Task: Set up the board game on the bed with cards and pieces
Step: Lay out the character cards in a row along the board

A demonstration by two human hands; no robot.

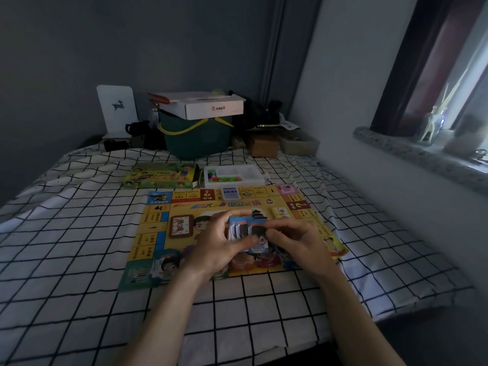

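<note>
A yellow game board lies flat on the checked bedsheet. Above its middle, my left hand and my right hand both hold a fanned stack of blue picture cards; the left grips it from the left side, the right pinches its right edge. On the board lie a brown card deck, a blue-backed deck, a pink card, a small yellow card and character cards at the near left corner.
Beyond the board sit the green game box and a white tray with small coloured pieces. A green basket topped by a white carton, a bookend and clutter line the bed's head. A wall and windowsill run along the right.
</note>
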